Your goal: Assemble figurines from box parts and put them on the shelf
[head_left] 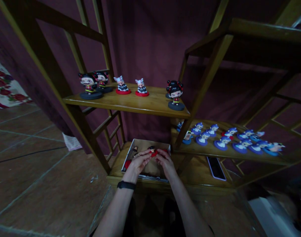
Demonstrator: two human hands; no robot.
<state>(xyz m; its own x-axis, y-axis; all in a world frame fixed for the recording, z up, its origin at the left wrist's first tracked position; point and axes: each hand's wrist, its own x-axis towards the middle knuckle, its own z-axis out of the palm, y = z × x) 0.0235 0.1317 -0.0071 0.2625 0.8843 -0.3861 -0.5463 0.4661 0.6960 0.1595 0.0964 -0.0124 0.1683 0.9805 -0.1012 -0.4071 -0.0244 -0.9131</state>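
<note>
My left hand (140, 162) and my right hand (164, 159) come together over a shallow cardboard box (150, 169) on the lowest shelf. Between them is a small dark-haired figurine (152, 149) with a red base, pinched by the fingers of both hands. Inside the box lies another small figurine (135, 148) at the back left, and a red piece (127, 164) rests by the left wall. More red shows behind my right hand. My hands hide part of the box's contents.
Above the box, a wooden shelf (138, 104) carries figurines with black hair buns (88, 84) and white-haired ones (141, 87). Several purple-and-white figurines (222, 142) stand on the right shelf. A phone (216, 168) lies beneath them. Wooden posts frame the space around my arms.
</note>
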